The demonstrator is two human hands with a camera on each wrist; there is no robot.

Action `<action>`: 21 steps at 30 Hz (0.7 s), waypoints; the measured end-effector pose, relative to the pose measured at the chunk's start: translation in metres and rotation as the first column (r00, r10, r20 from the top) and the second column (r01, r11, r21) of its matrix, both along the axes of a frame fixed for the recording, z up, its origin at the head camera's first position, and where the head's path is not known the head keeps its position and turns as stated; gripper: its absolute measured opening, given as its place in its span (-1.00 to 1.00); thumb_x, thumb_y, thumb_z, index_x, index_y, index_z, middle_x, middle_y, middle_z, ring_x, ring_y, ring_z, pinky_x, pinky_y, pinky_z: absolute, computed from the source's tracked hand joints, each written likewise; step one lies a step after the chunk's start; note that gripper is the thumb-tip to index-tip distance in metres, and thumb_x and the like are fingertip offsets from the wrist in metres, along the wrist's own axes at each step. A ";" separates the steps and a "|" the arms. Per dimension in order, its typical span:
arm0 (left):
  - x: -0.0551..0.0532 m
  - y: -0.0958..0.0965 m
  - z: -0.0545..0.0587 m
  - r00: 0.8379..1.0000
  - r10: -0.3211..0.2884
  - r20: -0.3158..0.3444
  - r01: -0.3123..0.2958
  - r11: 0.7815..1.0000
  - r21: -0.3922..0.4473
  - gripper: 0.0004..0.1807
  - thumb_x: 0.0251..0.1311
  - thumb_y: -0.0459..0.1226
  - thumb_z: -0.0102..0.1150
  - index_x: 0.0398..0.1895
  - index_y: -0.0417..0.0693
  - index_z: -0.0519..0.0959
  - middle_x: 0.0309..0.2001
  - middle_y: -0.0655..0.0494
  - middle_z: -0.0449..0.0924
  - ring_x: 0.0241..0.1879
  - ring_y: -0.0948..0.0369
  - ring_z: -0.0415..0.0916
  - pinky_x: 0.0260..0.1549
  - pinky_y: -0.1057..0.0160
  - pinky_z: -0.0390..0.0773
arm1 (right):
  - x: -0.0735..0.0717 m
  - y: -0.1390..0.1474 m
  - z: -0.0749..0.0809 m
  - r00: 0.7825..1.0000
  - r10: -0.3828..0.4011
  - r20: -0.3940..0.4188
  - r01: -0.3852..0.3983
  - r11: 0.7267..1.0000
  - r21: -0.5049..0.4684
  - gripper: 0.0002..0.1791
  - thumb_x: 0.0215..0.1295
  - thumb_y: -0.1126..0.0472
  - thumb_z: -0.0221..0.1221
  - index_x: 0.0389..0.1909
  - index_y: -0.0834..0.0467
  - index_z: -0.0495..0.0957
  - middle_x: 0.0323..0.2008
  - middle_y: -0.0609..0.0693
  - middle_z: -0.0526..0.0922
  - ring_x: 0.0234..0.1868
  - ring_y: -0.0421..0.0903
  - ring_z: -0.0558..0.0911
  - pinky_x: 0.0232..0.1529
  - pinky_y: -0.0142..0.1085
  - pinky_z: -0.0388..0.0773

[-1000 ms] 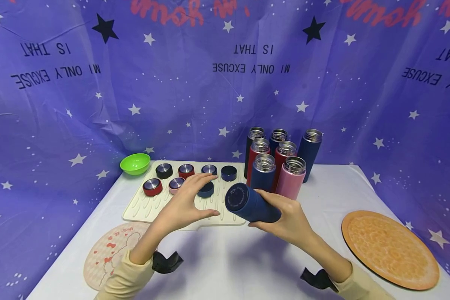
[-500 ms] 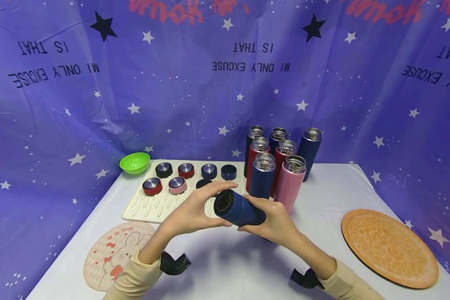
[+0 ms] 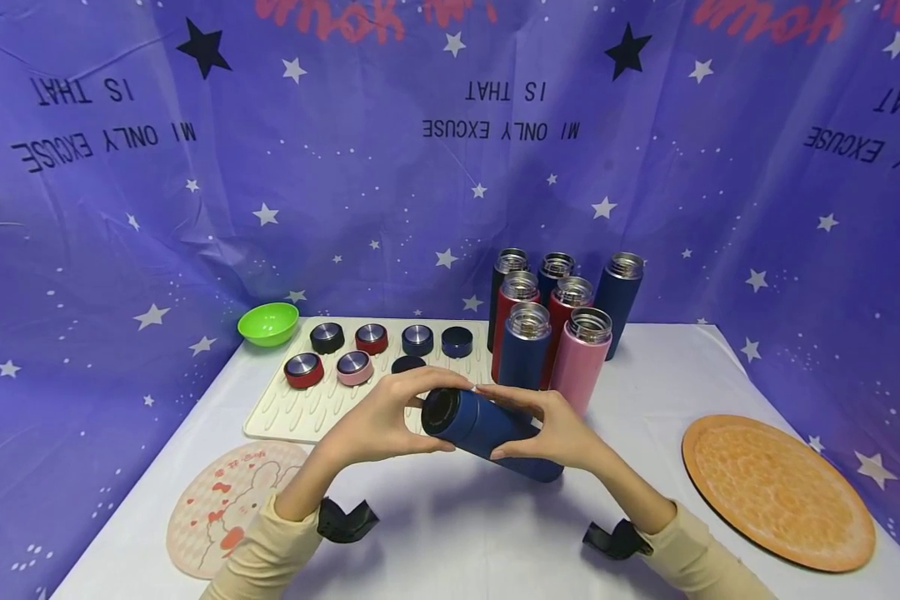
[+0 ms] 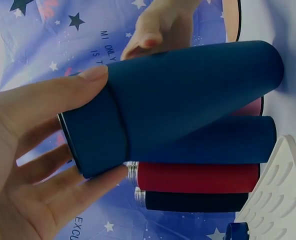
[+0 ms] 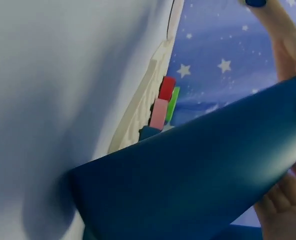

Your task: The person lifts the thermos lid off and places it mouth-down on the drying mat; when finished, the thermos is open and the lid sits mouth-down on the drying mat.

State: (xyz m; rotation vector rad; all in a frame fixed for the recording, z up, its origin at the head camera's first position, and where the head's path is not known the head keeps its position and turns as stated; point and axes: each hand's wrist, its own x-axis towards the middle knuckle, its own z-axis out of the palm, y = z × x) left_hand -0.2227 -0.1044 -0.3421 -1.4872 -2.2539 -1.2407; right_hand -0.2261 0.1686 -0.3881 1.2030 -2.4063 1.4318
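Observation:
A blue insulated bottle (image 3: 495, 429) lies slanted between my two hands, its dark lid end toward the left and its base low at the right. A seam near that end sets off the lid (image 4: 95, 132) in the left wrist view. My left hand (image 3: 375, 417) grips the lid, thumb below and fingers above in the head view. Around the middle of the bottle, my right hand (image 3: 551, 425) holds on with thumb and fingers on opposite sides. The base sits close over the white table in both wrist views.
Several open bottles, among them a pink one (image 3: 581, 367), stand behind my right hand. A cream drying mat (image 3: 277, 421) carries several loose lids, including a red one (image 3: 303, 371). A green bowl (image 3: 268, 325) is at back left. Round mats, one orange (image 3: 776, 492) and one pinkish (image 3: 210, 508), flank my arms.
My left hand has come right and closed on the lid. The bottle moved left and its base end lowered. My right hand now sits nearer the lid, with more of the base showing.

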 end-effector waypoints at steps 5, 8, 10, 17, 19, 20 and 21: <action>-0.001 0.000 0.001 0.999 -0.030 -0.027 0.030 1.000 -0.001 -0.29 -0.15 -0.25 0.57 0.18 0.03 0.52 0.13 0.20 0.52 0.12 0.20 0.46 -0.19 0.24 0.65 | 0.007 -0.001 0.010 0.999 0.038 -0.020 -0.038 0.999 0.007 -0.21 -0.10 0.29 0.51 0.25 0.23 0.45 0.16 0.08 0.56 0.14 -0.04 0.56 0.14 -0.17 0.50; -0.001 0.000 0.000 0.998 -0.026 -0.055 0.027 1.000 0.015 -0.31 -0.17 -0.23 0.58 0.14 0.02 0.54 0.08 0.16 0.56 0.07 0.19 0.49 -0.25 0.24 0.67 | 0.014 -0.005 0.019 0.997 0.020 -0.071 -0.019 1.000 0.009 -0.24 -0.12 0.30 0.51 0.21 0.28 0.49 0.11 0.11 0.59 0.08 -0.04 0.60 0.08 -0.17 0.55; -0.001 0.000 0.000 0.998 -0.021 -0.065 0.022 0.999 0.026 -0.32 -0.18 -0.22 0.58 0.13 -0.01 0.55 0.05 0.14 0.58 0.04 0.18 0.50 -0.29 0.26 0.67 | 0.018 -0.007 0.021 0.995 -0.001 -0.096 0.002 1.000 0.009 -0.25 -0.15 0.32 0.52 0.18 0.29 0.51 0.08 0.10 0.61 0.06 -0.06 0.61 0.05 -0.17 0.57; -0.002 0.000 -0.005 0.990 0.141 -0.008 -0.141 0.989 0.039 -0.33 -0.20 -0.11 0.59 0.09 0.03 0.56 -0.02 0.22 0.60 -0.09 0.23 0.58 -0.42 0.37 0.65 | 0.029 -0.019 0.024 0.958 -0.108 -0.264 0.111 0.994 -0.004 -0.25 -0.25 0.30 0.57 0.10 0.33 0.56 -0.01 0.13 0.66 -0.03 -0.01 0.66 -0.04 -0.14 0.61; -0.001 0.000 -0.005 0.981 0.190 0.028 -0.191 0.981 0.031 -0.33 -0.18 -0.05 0.57 0.10 0.07 0.56 -0.01 0.26 0.60 -0.13 0.26 0.60 -0.43 0.38 0.65 | 0.031 -0.021 0.023 0.948 -0.128 -0.291 0.130 0.991 -0.015 -0.25 -0.27 0.30 0.57 0.08 0.36 0.56 -0.02 0.16 0.66 -0.05 0.02 0.67 -0.05 -0.13 0.62; -0.001 0.000 -0.005 0.979 0.201 0.044 -0.202 0.979 0.025 -0.33 -0.17 -0.03 0.56 0.10 0.09 0.55 -0.01 0.27 0.60 -0.14 0.27 0.61 -0.42 0.37 0.65 | 0.031 -0.022 0.022 0.945 -0.135 -0.298 0.135 0.991 -0.020 -0.25 -0.27 0.31 0.57 0.07 0.37 0.56 -0.03 0.17 0.66 -0.05 0.03 0.67 -0.05 -0.14 0.62; 0.000 0.000 -0.005 0.977 0.206 0.053 -0.207 0.978 0.017 -0.32 -0.16 -0.01 0.55 0.12 0.08 0.55 0.01 0.28 0.59 -0.12 0.28 0.60 -0.39 0.36 0.65 | 0.031 -0.022 0.022 0.942 -0.139 -0.307 0.138 0.990 -0.024 -0.26 -0.28 0.32 0.57 0.06 0.37 0.56 -0.03 0.18 0.66 -0.05 0.04 0.67 -0.05 -0.13 0.62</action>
